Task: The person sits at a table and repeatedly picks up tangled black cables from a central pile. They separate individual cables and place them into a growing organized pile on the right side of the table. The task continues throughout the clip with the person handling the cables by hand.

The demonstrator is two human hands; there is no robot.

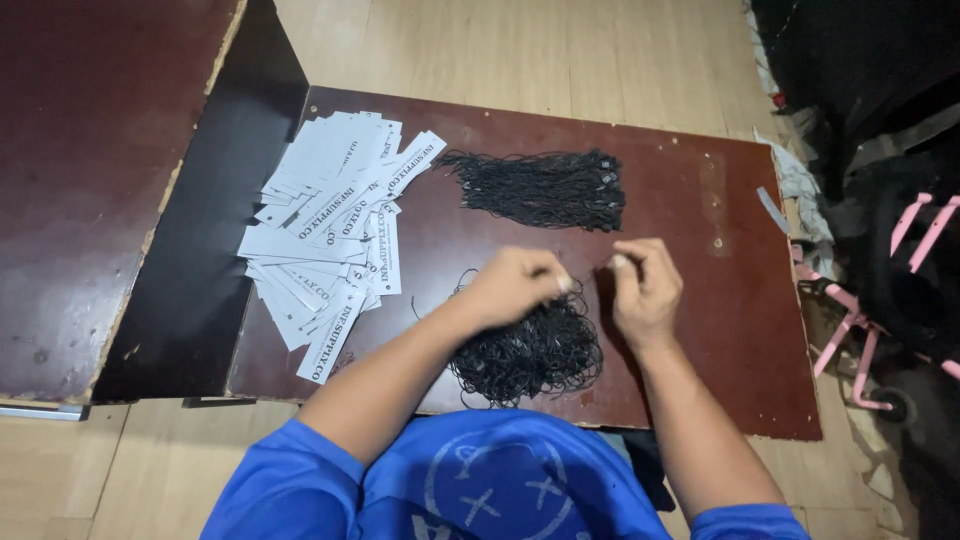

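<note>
My left hand point(518, 283) hovers over a tangled heap of thin black cords point(530, 352) on a dark red board point(720, 300), its fingertips pinched together on a black cord. My right hand point(646, 285) is just to the right, its thumb and forefinger pinched on the other end of what looks like the same thin cord. A neat bundle of black cords point(545, 188) with small fasteners at its right end lies further back. A fanned pile of white paper tags point(335, 225) with black print lies to the left of my hands.
A second dark board point(90, 180) lies at the left, with a black gap point(215, 230) between the two boards. Pale wooden floor point(520, 50) surrounds them. A pink frame with a small wheel point(870, 340) and dark cloth point(860, 60) sit at the right.
</note>
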